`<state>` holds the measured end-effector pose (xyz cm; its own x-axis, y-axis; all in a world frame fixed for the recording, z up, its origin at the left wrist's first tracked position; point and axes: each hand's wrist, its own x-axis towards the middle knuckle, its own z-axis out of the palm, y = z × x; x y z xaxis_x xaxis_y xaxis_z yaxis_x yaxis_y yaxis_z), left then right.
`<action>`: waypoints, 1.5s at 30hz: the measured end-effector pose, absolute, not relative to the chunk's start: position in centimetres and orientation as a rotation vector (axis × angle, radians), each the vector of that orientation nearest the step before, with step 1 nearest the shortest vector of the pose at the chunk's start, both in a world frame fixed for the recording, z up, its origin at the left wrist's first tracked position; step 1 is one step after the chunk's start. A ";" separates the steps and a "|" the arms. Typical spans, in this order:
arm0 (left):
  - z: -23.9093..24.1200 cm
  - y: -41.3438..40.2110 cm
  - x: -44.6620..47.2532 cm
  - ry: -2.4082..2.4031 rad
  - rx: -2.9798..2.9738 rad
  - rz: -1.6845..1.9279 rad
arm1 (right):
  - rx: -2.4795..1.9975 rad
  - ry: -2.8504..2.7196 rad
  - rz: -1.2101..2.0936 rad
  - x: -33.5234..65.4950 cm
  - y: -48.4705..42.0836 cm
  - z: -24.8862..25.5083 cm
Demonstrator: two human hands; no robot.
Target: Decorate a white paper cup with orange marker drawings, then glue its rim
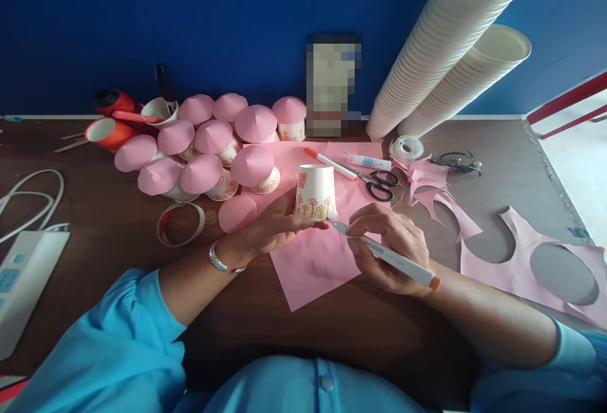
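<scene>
My left hand (279, 223) grips an upside-down white paper cup (317, 182) from its left side and below. Orange flowers and yellow-green leaves are drawn around the cup's lower part, with an orange patch higher up on its left. In my right hand (393, 242) is a white marker pen (398, 264) with an orange end, its tip at the cup's lower right rim. Whether the tip touches the cup I cannot tell. Beneath both hands lies a sheet of pink paper (308, 274). Just behind the cup are another marker (332, 164) and black-handled scissors (382, 184).
Several cups with pink paper cones (256, 123) stand at the back left. Two tall stacks of paper cups (441, 40) lean on the blue wall. Pink offcuts (502, 255), clear tape (406, 147) and glasses (458, 161) lie right; a tape roll (180, 224) and power strip (28, 286) lie left.
</scene>
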<state>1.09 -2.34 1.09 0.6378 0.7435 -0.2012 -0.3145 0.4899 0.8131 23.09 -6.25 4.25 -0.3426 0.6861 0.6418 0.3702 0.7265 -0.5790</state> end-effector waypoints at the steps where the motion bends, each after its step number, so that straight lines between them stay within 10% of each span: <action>1: 0.8 -2.3 1.0 0.585 0.817 0.691 | -0.809 -1.964 0.407 23.1 -6.3 4.3; 45: 0.8 -2.4 1.1 0.564 0.830 0.698 | -0.811 -1.973 0.374 23.1 -6.0 3.8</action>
<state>1.06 -2.37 0.76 0.6454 0.7428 -0.1781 -0.3301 0.4816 0.8119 23.08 -6.02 3.84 -0.3413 0.6753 0.6538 0.3895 0.7347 -0.5555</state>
